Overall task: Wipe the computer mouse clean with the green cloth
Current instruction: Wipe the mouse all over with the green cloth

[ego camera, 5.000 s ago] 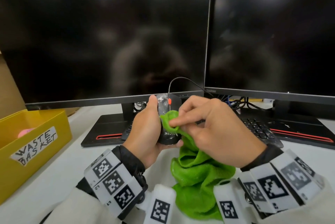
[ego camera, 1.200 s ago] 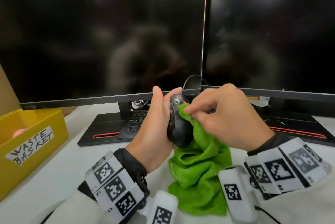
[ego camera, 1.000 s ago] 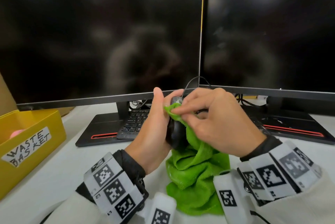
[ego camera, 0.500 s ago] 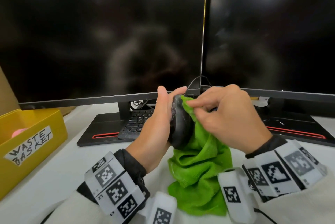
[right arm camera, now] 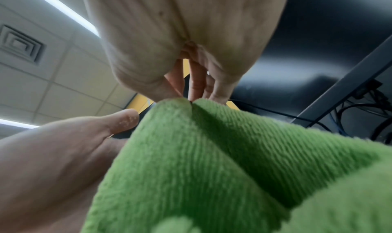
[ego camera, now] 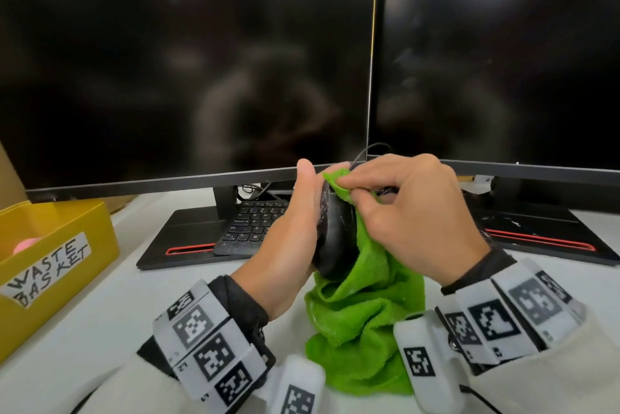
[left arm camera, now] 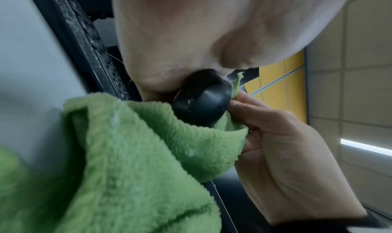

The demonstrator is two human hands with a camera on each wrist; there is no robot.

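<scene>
Left hand (ego camera: 288, 239) grips the black mouse (ego camera: 335, 232), thumb up along one side, fingers wrapped round the far side. Mouse is held on edge, lifted off the table (ego camera: 84, 329), in front of the gap between the two monitors.

Right hand (ego camera: 409, 215) pinches a top corner of the green cloth (ego camera: 362, 323) between thumb and fingers and presses it against the upper end of the mouse. In the left wrist view the cloth (left arm camera: 127, 161) cups under the mouse (left arm camera: 203, 105), with the right hand's fingers (left arm camera: 250, 105) at its edge; small pale specks show on the mouse's rim. In the right wrist view the cloth (right arm camera: 212, 169) fills the lower frame and hides the mouse.

Rest of the cloth hangs down from the mouse and bunches on the table between the wrists. Mouse cable (ego camera: 369, 150) arcs up behind the hands.

Both monitors are dark: left monitor (ego camera: 184, 61), right monitor (ego camera: 503, 54). Keyboard (ego camera: 255, 225) sits on the left monitor's base, just behind the left hand. Yellow bin (ego camera: 57, 266) labelled "WASTE BASKET" is at the left table edge, something pink inside.
</scene>
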